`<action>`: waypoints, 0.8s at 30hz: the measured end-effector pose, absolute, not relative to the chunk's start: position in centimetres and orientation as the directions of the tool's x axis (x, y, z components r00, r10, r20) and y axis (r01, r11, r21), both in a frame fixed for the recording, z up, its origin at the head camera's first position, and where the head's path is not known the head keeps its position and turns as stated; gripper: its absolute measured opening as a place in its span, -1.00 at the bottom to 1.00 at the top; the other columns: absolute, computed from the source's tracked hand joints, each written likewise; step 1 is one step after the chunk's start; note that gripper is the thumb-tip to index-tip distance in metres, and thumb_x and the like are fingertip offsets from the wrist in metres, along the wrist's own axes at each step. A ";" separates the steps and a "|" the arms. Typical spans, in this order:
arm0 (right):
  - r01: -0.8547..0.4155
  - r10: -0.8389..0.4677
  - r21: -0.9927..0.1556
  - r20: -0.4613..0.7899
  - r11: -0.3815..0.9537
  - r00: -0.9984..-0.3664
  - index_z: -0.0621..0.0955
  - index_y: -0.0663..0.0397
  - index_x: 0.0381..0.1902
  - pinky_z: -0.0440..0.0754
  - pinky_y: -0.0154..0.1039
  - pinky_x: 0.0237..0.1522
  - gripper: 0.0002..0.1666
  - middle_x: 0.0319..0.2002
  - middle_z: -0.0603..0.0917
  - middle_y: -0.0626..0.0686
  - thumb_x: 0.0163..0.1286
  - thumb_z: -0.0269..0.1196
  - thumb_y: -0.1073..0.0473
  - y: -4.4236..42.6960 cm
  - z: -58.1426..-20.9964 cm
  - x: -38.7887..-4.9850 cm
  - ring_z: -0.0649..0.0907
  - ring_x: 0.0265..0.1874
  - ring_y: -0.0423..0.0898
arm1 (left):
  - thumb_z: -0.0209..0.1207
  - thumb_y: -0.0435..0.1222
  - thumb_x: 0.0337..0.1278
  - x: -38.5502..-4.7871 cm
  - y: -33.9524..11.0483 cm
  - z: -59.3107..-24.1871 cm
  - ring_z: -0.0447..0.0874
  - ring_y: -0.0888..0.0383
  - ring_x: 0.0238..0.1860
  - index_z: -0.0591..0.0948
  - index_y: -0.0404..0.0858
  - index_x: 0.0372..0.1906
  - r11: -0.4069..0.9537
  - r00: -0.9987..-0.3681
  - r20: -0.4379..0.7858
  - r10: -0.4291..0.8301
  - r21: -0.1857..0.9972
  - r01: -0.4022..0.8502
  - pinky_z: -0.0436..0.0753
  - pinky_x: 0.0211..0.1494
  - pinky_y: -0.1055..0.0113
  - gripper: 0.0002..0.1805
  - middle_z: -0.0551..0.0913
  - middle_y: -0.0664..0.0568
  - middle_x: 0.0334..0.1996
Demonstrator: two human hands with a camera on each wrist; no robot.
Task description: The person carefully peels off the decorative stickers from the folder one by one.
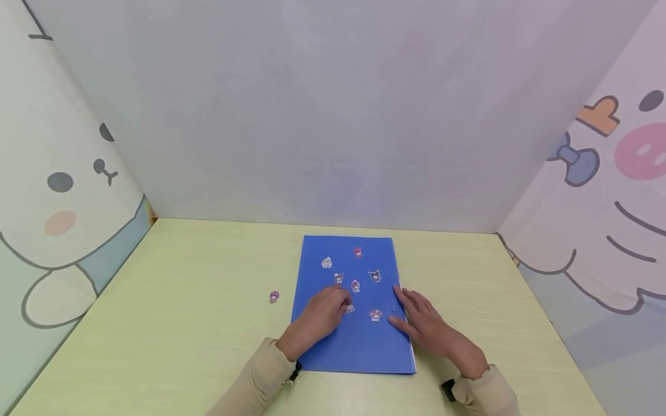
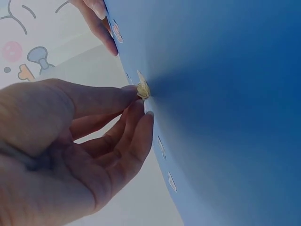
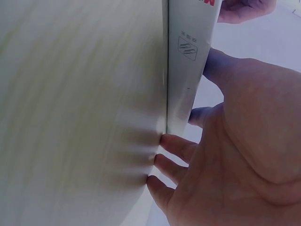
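A blue file folder point(image 1: 359, 352) lies flat on the table, with several small cartoon stickers on its cover. Over the middle of the cover, my left hand point(image 1: 322, 312) pinches a small sticker point(image 2: 143, 88) between thumb and fingertips, right at the blue surface. Part of this sticker is hidden by the fingers. My right hand point(image 1: 429, 326) rests at the folder's right edge, thumb and index finger on the cover. In the right wrist view, its other fingertips touch down beside the folder's white spine point(image 3: 186, 61). Between the hands is a pink-and-white sticker point(image 1: 376, 315).
A purple mushroom-like sticker point(image 1: 274, 297) lies on the pale wooden table point(image 1: 208, 323), left of the folder. Further up the cover are a dark-hooded sticker point(image 1: 374, 276) and a red one point(image 1: 358, 252). A grey wall point(image 1: 322, 115) stands behind, with cartoon-printed panels at both sides.
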State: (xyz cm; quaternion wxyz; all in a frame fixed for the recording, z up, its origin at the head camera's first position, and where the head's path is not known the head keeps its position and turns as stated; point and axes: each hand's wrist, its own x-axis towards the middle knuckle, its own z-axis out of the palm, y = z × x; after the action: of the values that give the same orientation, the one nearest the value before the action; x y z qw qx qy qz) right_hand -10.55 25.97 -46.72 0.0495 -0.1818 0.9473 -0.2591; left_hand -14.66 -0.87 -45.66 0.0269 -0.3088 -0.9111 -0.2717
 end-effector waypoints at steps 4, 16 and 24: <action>-0.307 -0.365 -0.516 -0.012 0.799 -0.931 0.15 0.35 0.58 0.20 0.45 0.37 -0.17 0.48 0.21 0.45 0.61 0.13 -0.02 26.0 -46.7 -10.6 0.20 0.45 0.47 | 0.30 -0.53 0.24 -14.5 -0.9 -45.7 0.59 0.12 -0.32 0.69 -0.31 -0.29 0.654 -0.815 0.222 0.536 0.501 0.566 0.66 -0.19 0.26 -0.92 0.65 0.00 -0.36; -0.303 -0.363 -0.518 -0.016 0.800 -0.932 0.13 0.34 0.59 0.18 0.44 0.39 -0.16 0.49 0.20 0.45 0.61 0.13 -0.02 26.0 -46.9 -10.6 0.19 0.46 0.46 | 0.32 -0.51 0.23 -14.3 -0.8 -45.5 0.52 0.14 -0.38 0.63 -0.26 -0.37 0.667 -0.843 0.221 0.491 0.527 0.527 0.59 -0.29 0.28 -0.86 0.60 0.04 -0.42; -0.324 -0.375 -0.509 0.001 0.798 -0.927 0.14 0.37 0.58 0.21 0.44 0.37 -0.18 0.47 0.21 0.45 0.62 0.12 0.00 26.0 -46.6 -10.5 0.22 0.44 0.45 | 0.30 -0.50 0.26 -14.7 -0.9 -45.4 0.52 0.16 -0.38 0.63 -0.22 -0.37 0.673 -0.852 0.188 0.489 0.540 0.506 0.56 -0.31 0.29 -0.85 0.63 0.04 -0.41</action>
State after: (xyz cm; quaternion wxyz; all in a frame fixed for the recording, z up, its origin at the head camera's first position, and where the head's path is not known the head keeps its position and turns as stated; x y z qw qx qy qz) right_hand -10.46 26.02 -46.60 0.0497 -0.1846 0.9468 -0.2589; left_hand -14.66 -0.90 -45.41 0.0140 -0.2719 -0.9145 -0.2994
